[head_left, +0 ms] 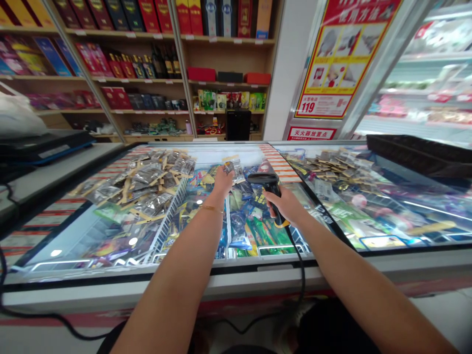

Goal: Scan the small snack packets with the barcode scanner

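Observation:
My left hand point(223, 181) pinches a small clear snack packet point(236, 169) with a tan edge, held above the glass top of a chest freezer point(236, 275). Wrapped around the handle of a black barcode scanner point(271, 189) is my right hand point(285, 204). The scanner's head points left toward the packet, a short gap apart from it. Its black cable point(300, 265) hangs down over the freezer's front edge. On the glass to the left lies a heap of similar packets point(147, 179). A second pile of packets point(339, 164) rests on the glass to the right.
Bagged frozen goods point(265, 226) show in wire baskets under the glass. A dark tray point(416, 155) stands at the right, a black device point(44, 147) on the left counter. Shelves of boxes and bottles point(162, 61) line the back wall.

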`<state>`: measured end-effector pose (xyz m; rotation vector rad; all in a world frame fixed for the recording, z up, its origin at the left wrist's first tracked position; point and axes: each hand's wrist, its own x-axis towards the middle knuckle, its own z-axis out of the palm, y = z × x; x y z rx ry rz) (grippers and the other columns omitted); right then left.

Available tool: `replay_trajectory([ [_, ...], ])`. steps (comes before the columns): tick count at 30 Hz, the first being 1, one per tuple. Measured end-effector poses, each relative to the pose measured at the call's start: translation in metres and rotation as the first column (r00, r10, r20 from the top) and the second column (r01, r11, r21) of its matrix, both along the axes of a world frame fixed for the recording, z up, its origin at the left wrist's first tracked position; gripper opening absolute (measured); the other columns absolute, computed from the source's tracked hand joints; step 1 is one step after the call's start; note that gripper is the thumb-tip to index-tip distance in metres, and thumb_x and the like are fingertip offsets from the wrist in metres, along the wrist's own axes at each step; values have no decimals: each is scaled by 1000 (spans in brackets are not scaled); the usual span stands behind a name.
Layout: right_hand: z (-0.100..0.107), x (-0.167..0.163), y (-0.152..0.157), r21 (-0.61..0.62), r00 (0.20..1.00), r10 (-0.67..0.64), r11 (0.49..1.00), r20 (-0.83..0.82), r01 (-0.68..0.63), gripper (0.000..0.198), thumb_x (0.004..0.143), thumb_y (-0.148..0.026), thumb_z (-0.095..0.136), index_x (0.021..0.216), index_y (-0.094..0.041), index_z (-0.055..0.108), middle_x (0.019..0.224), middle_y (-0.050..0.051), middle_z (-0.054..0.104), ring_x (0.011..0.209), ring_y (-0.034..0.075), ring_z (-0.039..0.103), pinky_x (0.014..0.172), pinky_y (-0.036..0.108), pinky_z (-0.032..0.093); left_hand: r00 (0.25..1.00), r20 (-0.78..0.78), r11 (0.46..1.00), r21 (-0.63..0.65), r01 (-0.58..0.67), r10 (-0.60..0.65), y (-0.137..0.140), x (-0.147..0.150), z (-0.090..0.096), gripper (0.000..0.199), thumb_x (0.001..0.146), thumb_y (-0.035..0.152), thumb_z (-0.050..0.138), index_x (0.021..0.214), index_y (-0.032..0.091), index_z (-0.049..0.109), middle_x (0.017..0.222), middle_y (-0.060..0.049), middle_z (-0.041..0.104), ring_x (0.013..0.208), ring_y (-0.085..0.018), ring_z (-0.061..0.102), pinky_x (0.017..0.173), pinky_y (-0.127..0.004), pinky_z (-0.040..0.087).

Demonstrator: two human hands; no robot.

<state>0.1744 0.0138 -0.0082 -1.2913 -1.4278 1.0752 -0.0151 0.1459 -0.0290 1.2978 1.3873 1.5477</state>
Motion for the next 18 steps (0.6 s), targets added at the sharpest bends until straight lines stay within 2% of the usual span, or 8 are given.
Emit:
replay_trajectory([
  [4,1,0,-1,6,1000,-4,1000,31,4,21,84,-38,64,83,-21,51,61,-5,56,37,11,54,40,24,46,995,73,997,-36,66,-64,0,0,0,24,79,9,59,100,18,54,93,-6,73,90,-18,70,88,-31,52],
  [10,0,-1,-2,20,999,13,1000,52,-14,20,85,-37,62,87,-20,53,61,-5,55,37,10,54,39,23,45,994,88,998,-23,59,-57,3,-1,-3,23,78,9,60,97,19,53,92,-6,73,91,-20,71,90,-33,51],
  [18,3,-1,-5,19,999,-5,1000,39,4,21,85,-38,63,85,-20,52,60,-5,56,38,10,54,39,22,44,993,110,998,-22,52,-49,-1,-1,-2,17,81,10,59,94,19,52,90,-6,73,86,-17,70,85,-29,51],
])
